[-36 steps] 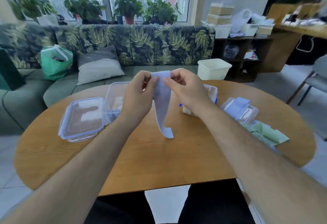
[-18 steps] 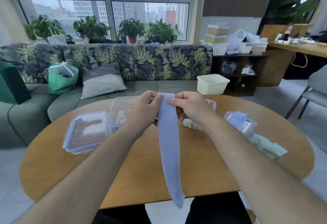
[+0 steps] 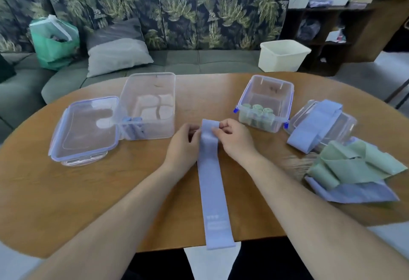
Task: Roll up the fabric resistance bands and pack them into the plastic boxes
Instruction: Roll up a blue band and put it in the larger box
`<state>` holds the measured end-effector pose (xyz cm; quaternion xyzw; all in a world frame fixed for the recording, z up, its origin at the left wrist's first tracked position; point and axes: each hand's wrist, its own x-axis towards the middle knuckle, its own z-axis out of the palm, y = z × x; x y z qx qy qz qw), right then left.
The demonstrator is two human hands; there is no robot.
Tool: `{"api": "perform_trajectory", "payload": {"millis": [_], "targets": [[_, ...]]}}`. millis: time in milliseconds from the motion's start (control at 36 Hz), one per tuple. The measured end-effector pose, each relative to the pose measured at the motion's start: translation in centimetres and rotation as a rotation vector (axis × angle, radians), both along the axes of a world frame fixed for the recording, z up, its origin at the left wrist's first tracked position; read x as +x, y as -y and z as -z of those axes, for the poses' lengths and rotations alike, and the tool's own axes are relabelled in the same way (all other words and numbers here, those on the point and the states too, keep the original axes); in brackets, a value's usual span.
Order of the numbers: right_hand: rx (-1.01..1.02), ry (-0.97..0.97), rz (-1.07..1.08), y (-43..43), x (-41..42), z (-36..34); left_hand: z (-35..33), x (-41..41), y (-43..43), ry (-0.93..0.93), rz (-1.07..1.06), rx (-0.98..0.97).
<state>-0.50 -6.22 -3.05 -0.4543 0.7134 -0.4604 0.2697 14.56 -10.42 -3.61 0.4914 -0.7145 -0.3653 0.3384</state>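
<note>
A long lavender fabric band (image 3: pixel 213 191) lies flat on the round wooden table (image 3: pixel 99 202), its near end hanging just over the front edge. My left hand (image 3: pixel 184 145) and my right hand (image 3: pixel 232 138) both pinch its far end. A clear plastic box (image 3: pixel 148 107) at the left holds lavender rolls in its near corner. A smaller clear box with blue clips (image 3: pixel 266 102) at the right holds several green rolls. Another lavender band (image 3: pixel 314 125) is draped over a lid at the far right. Loose green bands (image 3: pixel 354 167) lie on a lavender one (image 3: pixel 354 192).
A clear lid (image 3: pixel 85 129) lies left of the big box. Behind the table is a leaf-patterned sofa (image 3: pixel 168 14) with a grey cushion (image 3: pixel 117 54), a green bag (image 3: pixel 53 43) and a white tub (image 3: pixel 283 56). Shelves stand at the back right.
The band was held up in the air by its top end; now it is laid out flat along the table. My view has tilted down toward the tabletop.
</note>
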Motion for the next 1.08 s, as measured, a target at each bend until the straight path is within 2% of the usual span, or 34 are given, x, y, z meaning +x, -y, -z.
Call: {"api": "perform_trajectory", "payload": {"millis": [139, 278, 389, 639, 806, 944, 1083], "targets": [[-0.063, -0.038, 0.062, 0.2, -0.1, 1.1, 0.8, -0.5, 0.5, 0.023, -0.042, -0.118], [-0.104, -0.225, 0.056, 0.1, -0.1, 2.2, 1.9, -0.5, 0.6, 0.123, -0.071, -0.213], [-0.104, -0.301, 0.011, 0.2, 0.0, 2.3, 2.0, -0.6, 0.2, 0.19, -0.092, -0.228], [-0.068, -0.273, -0.064, 0.0, 0.1, 2.3, 1.7, -0.6, 0.1, 0.169, -0.036, -0.216], [-0.093, -0.343, -0.011, -0.3, 0.5, 2.2, 1.5, -0.4, -0.3, 0.112, -0.114, -0.22], [-0.081, -0.328, -0.041, -1.0, 0.9, 2.2, 1.2, -0.3, -0.4, 0.102, -0.052, -0.19], [-0.101, -0.327, 0.021, -1.7, 1.2, 1.8, 1.3, 0.0, -0.8, 0.12, -0.082, -0.177]]}}
